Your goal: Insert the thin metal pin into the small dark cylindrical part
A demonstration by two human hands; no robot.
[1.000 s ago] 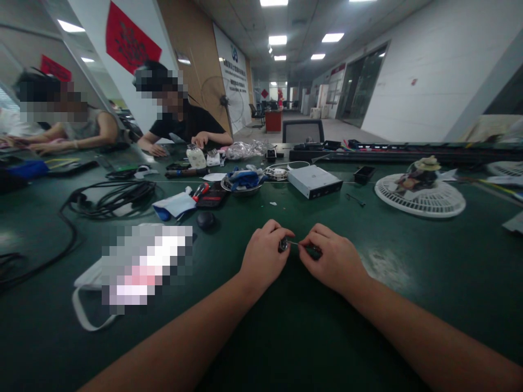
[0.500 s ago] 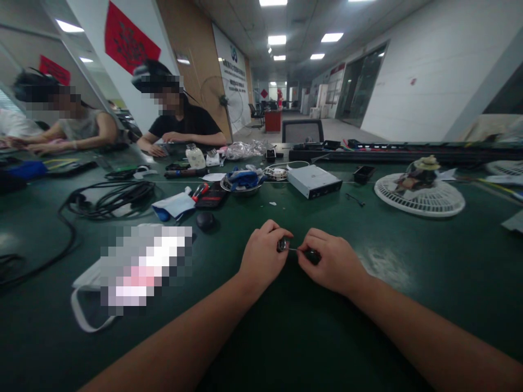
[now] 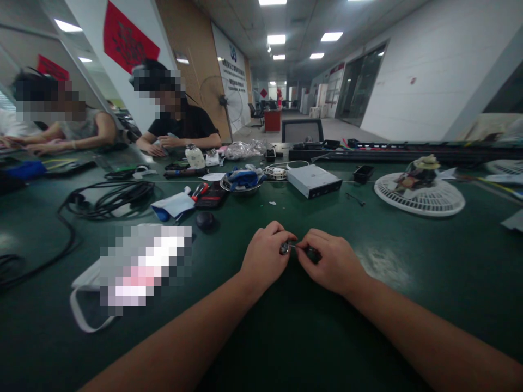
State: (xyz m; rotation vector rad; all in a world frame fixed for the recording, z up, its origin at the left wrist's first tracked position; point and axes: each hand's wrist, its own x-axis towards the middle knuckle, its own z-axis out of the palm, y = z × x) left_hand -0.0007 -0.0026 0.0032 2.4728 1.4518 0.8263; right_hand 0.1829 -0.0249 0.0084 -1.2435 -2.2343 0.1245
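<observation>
Above the green table, just right of its middle, my left hand (image 3: pixel 267 253) is closed around a small shiny metal part (image 3: pixel 285 247). Most of that part is hidden by the fingers, so its kind does not show. My right hand (image 3: pixel 327 256) pinches what looks like a small screwdriver (image 3: pixel 314 253), with its dark handle partly under the palm. Its thin metal shaft points left, toward the part. The two hands are almost touching at the fingertips.
A computer mouse (image 3: pixel 205 220), a face mask (image 3: pixel 174 206) and a coil of black cable (image 3: pixel 110 198) lie to the left. Beyond my hands are a metal bowl (image 3: pixel 241 189) with blue cloth, an optical drive (image 3: pixel 314 180) and a white fan grille (image 3: pixel 420 201). Two people sit at far left.
My left hand has shifted slightly right, bringing the metal part nearer my right fingertips, so less of the shaft shows. My right hand has barely moved.
</observation>
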